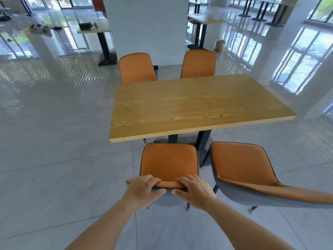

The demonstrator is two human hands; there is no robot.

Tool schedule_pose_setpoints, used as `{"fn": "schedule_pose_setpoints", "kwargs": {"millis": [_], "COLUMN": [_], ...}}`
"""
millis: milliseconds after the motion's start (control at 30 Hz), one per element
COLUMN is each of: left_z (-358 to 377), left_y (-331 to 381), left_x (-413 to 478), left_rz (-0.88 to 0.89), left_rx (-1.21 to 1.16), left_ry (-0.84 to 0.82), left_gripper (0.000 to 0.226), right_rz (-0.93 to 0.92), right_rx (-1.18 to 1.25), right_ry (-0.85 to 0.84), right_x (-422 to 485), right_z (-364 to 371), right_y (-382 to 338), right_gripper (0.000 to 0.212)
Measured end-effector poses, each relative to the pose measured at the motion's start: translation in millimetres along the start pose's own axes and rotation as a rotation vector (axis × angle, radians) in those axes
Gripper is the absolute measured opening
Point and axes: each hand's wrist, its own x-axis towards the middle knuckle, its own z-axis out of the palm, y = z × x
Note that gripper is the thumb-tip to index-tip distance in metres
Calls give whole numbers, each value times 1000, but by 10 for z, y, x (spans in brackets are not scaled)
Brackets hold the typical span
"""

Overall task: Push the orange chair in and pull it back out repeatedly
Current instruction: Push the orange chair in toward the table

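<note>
Both of my hands are clamped on the top edge of the backrest of the orange padded chair with the grey shell back (169, 164). Left hand (143, 189) takes the left part of the edge, right hand (195, 191) the right part, fingers curled over the front, thumbs on the grey back, thumb tips nearly meeting between them.

Just beyond the grip the seat is fully visible, its front edge just short of the near edge of the light wood-grain rectangular table (198, 103), not tucked under. So I read the chair as at the pulled-out end of a cycle, or partway through a stroke; which direction comes next I cannot tell. How many repeats are done cannot be judged from this view; more pushes and pulls likely remain.

Right of the grip, a second orange chair with grey shell (241, 165) stands just beside mine, angled away, close enough to clip if I drift right.

Far past the table, two more orange chairs (137, 68) face me in front of a white square pillar (146, 24).
</note>
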Motion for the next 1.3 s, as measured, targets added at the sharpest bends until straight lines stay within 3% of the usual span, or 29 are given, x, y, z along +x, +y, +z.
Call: {"fn": "schedule_pose_setpoints", "kwargs": {"millis": [233, 367, 500, 800, 1067, 1200, 1300], "left_z": [-30, 42, 101, 242, 394, 446, 459], "left_y": [-172, -235, -253, -154, 176, 357, 461], "left_x": [37, 90, 97, 23, -279, -440, -469], "left_rz": [115, 144, 167, 145, 90, -86, -194], "left_rx": [113, 170, 182, 148, 136, 6, 46], "left_ry": [-59, -4, 103, 204, 234, 364, 412], "left_gripper": [74, 77, 77, 70, 64, 54, 49], "right_rz": [96, 94, -6, -147, -284, -264, -239], "right_rx": [-13, -89, -189, -164, -158, -193, -214], "right_ry": [-31, -49, 78, 273, 278, 289, 341], "right_x": [7, 64, 83, 99, -97, -233, -306], "right_z": [-24, 7, 72, 257, 216, 148, 193], "right_y": [-179, -147, -99, 150, 411, 365, 282], "right_gripper": [71, 77, 82, 68, 60, 62, 58]}}
